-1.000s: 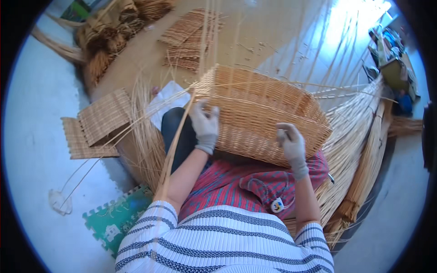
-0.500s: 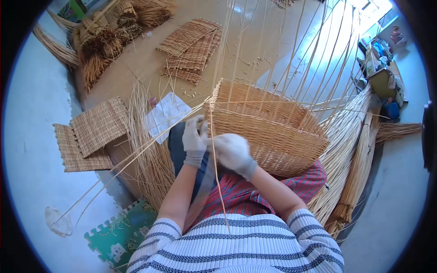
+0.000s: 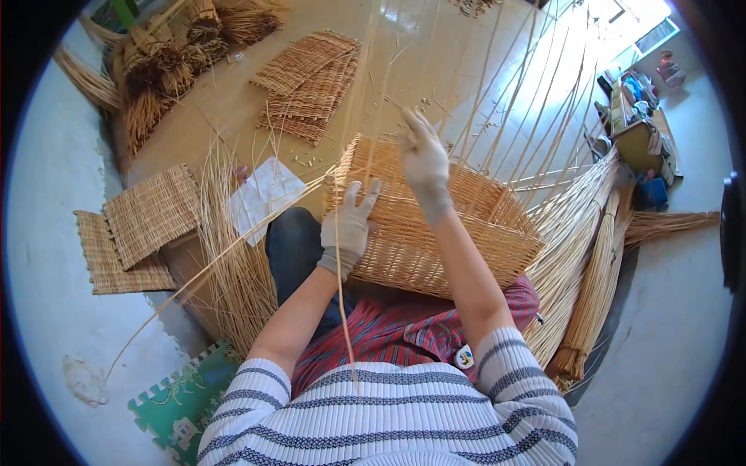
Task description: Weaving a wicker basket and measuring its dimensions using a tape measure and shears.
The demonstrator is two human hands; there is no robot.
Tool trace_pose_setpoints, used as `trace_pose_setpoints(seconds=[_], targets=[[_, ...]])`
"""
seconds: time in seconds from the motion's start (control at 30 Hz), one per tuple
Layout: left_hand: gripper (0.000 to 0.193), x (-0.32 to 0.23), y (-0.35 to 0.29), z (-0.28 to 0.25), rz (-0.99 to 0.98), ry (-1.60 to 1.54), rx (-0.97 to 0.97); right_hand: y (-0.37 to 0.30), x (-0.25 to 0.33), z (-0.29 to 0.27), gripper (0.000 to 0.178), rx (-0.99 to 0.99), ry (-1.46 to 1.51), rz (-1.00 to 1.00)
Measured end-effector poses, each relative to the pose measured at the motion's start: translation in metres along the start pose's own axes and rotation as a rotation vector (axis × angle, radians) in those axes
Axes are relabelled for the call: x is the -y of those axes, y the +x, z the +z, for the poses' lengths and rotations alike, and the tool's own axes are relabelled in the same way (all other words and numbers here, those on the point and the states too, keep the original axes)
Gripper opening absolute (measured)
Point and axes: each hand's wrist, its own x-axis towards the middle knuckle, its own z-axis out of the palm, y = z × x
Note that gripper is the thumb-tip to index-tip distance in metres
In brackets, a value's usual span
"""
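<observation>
A half-woven wicker basket (image 3: 435, 248) rests across my lap, tilted, with long upright rods rising from its far side. Against its near wall, by the left corner, lies my left hand (image 3: 347, 231), gloved, with fingers spread upward. My right hand (image 3: 427, 165), also gloved, is raised over the basket's opening among the rods. Its fingers stretch up and stand apart from the thumb; no rod shows clearly in it. From the left corner a long rod (image 3: 221, 255) runs out to the lower left. Another loose rod (image 3: 343, 311) hangs down towards my chest.
Woven panels (image 3: 151, 217) lie to the left, and more panels (image 3: 311, 85) on the floor ahead. Loose rods (image 3: 245, 272) stand beside my left knee. Long pale bundles (image 3: 579, 202) lie on the right. Dark bundles (image 3: 175, 62) fill the far left corner, near a white sheet (image 3: 264, 198).
My right hand has risen from beside the left hand to above the basket's opening. The left hand's fingers have spread onto the basket wall. The whole view has shifted slightly.
</observation>
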Motion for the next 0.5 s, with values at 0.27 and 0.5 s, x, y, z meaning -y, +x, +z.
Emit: trace_pose_setpoints(seconds=[0.27,0.5], targets=[[0.075,-0.005,0.004,0.005,0.067,0.295,-0.108,-0.12,-0.027,-0.081,0.047,0.069,0.772,1.106],[0.086,-0.052,0.023,0.037,0.21,0.122,-0.038,-0.015,-0.011,-0.095,0.048,0.172,0.255,0.579]])
